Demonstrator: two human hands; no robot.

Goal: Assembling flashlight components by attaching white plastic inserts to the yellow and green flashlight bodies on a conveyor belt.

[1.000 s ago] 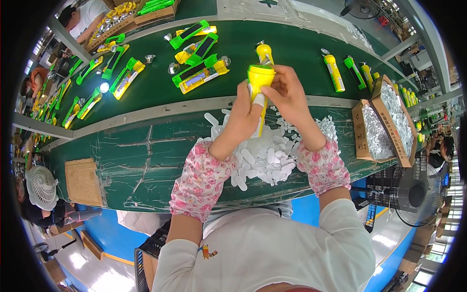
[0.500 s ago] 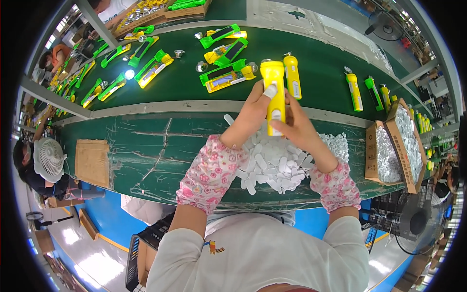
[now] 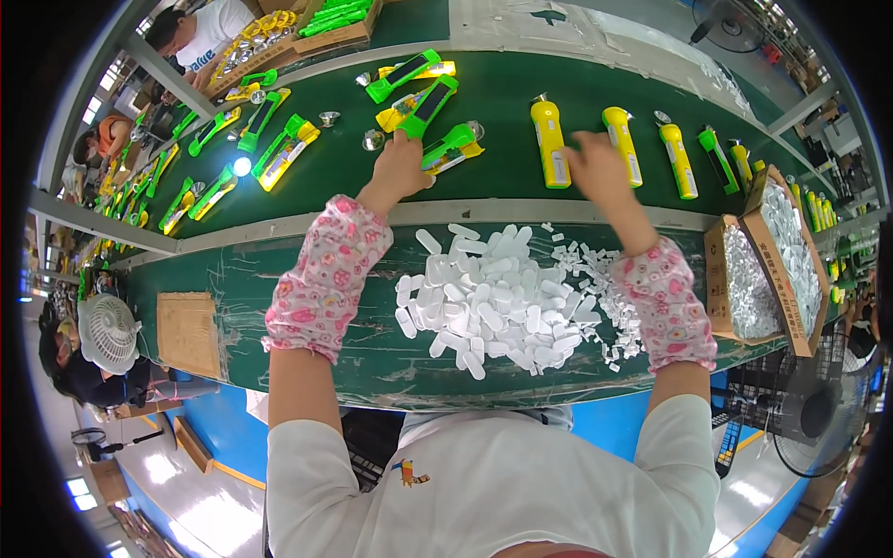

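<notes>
Two open brown cardboard boxes (image 3: 744, 279) sat side by side well off to the right of the right grip (image 3: 600, 167), their insides packed with silvery-white pieces. A flat brown cardboard sheet (image 3: 189, 332) lay on the tabletop (image 3: 372, 363), down and left of the left grip (image 3: 402, 167). Far beyond the left grip, another brown carton (image 3: 344, 33) held green items.

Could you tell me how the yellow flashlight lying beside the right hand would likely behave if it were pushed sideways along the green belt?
The yellow flashlight looks like a rigid plastic body, so it should slide as one piece rather than bend. Its rounded, elongated shape suggests it might roll or pivot a little. It probably is light for its size, since the right hand is open just beside it.
</notes>
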